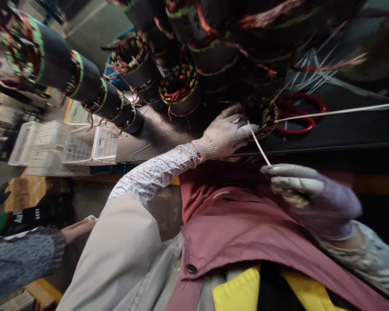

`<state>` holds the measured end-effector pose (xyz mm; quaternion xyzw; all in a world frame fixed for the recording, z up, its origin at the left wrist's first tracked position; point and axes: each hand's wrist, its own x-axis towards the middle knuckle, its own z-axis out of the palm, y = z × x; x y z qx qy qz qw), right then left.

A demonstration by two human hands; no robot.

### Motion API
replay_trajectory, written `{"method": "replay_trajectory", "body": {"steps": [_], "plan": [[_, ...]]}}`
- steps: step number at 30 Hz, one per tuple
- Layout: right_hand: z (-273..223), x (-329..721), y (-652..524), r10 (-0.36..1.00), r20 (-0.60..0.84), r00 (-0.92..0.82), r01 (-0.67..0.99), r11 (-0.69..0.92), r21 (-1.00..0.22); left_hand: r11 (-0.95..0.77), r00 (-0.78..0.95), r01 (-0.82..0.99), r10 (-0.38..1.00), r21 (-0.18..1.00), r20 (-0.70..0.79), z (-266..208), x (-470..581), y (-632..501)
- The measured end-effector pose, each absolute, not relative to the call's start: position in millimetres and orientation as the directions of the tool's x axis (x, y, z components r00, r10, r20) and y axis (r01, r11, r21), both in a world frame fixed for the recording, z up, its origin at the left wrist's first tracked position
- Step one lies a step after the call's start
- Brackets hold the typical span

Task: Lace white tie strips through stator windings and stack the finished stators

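My left hand (223, 131), in a whitish work glove, is closed around the near-left rim of a motor stator (268, 113). Copper windings line that stator, and part of it is hidden by the hand and the dark surroundings. A thin white lacing cord (259, 148) runs from the stator's rim down to my right hand (294, 185). The gloved right fingers pinch the cord's end, lower right of the stator and apart from it. Another stretch of white cord (353, 111) leads from the rim toward the right edge. Red-handled scissors (303, 130) lie beside the stator.
More stators (180, 93) stand and stack behind, with a row of them (56, 56) at the left. Loose white cords (320, 75) lie on the dark bench (359, 134). White plastic baskets (105, 144) sit at left. Another person's sleeved arm (26, 259) reaches in at lower left.
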<state>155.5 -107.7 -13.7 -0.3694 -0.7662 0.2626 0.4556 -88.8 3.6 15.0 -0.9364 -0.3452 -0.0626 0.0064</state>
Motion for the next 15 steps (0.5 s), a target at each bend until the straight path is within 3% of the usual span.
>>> {"method": "replay_trajectory", "body": {"steps": [4, 15], "plan": [[-15, 154, -121, 0.774, 0.594, -0.218, 0.252, 0.633, -0.732, -0.698, 0.677, 0.706, 0.714, 0.119, 0.179, 3, -81, -3], [-21, 153, -134, 0.846, 0.47, -0.25, 0.262, 0.527, -0.809, -0.661, 0.642, 0.736, 0.75, 0.15, 0.158, 7, -82, -9]]}}
